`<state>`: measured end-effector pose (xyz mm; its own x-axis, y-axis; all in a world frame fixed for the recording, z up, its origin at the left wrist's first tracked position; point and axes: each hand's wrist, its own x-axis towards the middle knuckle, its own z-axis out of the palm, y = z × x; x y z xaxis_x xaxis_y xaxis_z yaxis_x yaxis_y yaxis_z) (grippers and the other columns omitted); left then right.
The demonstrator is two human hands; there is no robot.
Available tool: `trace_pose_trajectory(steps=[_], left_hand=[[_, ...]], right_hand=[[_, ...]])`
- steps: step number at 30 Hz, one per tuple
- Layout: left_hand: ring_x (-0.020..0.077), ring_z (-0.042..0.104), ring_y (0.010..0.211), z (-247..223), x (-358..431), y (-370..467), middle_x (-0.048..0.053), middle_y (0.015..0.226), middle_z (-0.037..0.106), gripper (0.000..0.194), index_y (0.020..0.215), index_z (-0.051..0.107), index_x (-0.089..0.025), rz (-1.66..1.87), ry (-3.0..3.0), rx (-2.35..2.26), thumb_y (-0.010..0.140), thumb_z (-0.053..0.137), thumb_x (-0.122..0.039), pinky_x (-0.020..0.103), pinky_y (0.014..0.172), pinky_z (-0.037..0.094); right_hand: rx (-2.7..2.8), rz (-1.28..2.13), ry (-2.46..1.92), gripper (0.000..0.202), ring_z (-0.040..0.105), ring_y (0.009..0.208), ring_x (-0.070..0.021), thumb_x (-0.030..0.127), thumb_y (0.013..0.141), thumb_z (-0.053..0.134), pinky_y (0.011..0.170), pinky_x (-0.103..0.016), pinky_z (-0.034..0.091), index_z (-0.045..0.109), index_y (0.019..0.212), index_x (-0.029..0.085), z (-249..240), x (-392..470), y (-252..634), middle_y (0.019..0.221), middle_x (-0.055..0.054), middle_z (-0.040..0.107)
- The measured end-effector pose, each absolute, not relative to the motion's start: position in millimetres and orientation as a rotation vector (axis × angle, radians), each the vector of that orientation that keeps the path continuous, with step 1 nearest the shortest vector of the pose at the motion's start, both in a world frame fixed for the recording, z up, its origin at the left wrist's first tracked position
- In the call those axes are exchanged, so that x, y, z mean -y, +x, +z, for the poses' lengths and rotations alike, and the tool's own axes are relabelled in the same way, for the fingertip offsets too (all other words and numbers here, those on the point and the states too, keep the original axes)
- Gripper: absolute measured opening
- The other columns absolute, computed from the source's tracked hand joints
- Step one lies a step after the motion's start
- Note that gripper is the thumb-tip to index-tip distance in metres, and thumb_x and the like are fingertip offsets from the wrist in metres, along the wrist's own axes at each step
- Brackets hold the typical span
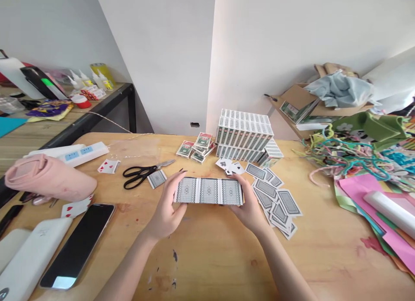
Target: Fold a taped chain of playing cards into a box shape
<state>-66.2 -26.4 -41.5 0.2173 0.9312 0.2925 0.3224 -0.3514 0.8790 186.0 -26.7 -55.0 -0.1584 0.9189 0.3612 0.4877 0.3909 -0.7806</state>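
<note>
Between my two hands is a row of three playing cards point(209, 191), side by side with their grey patterned backs toward me; whether they are joined underneath is hidden. My left hand point(171, 203) grips the left end, thumb below and fingers above. At the right end my right hand point(248, 201) holds on in the same way. Loose playing cards point(279, 199) lie spread face down just right of my right hand, and a few face-up cards point(230, 166) lie behind it. Black-handled scissors point(139, 174) rest on a single card point(157, 179) left of my left hand.
Card boxes point(244, 130) are stacked at the table's back, with several loose boxes point(202, 143) beside them. To the left are a pink roll point(53, 177), a power strip point(81, 154) and a phone point(79, 244). Yarn point(353, 149) and coloured paper point(359, 193) cover the right side.
</note>
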Motion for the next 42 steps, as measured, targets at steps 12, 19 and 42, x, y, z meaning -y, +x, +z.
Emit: trace_pose_trajectory(steps=[12,19,42], left_hand=[[0.0195,0.060,0.094,-39.5,20.7,-45.3,0.005,0.100,0.064,0.023,0.099,0.057,-0.019,1.303,1.302,-1.300,0.079,0.062,-0.030,0.030,0.082,0.049],[0.0167,0.059,0.083,-46.5,22.4,-40.3,0.003,0.088,0.062,0.012,0.090,0.058,-0.018,1.412,1.407,-1.455,0.082,0.060,-0.027,0.028,0.073,0.048],[0.0247,0.057,0.117,-79.7,38.3,-60.7,0.006,0.118,0.068,0.038,0.119,0.059,-0.025,0.962,2.707,-0.997,0.082,0.064,-0.026,0.050,0.104,0.041]], right_hand=[[0.999,1.293,-1.226,0.024,0.056,0.079,-0.0171,0.040,0.078,0.067,0.065,-0.025,0.044,0.063,0.096,0.024,-44.9,31.0,165.5,0.095,-0.003,0.063],[1.003,1.252,-1.200,0.012,0.059,0.078,-0.0152,0.033,0.080,0.065,0.065,-0.025,0.045,0.062,0.085,0.022,-43.6,31.8,161.1,0.092,-0.002,0.065],[2.225,0.303,-0.997,0.040,0.053,0.123,-0.0282,0.030,0.084,0.065,0.108,-0.056,0.034,0.059,0.124,0.028,-84.3,51.8,172.0,0.120,-0.007,0.066]])
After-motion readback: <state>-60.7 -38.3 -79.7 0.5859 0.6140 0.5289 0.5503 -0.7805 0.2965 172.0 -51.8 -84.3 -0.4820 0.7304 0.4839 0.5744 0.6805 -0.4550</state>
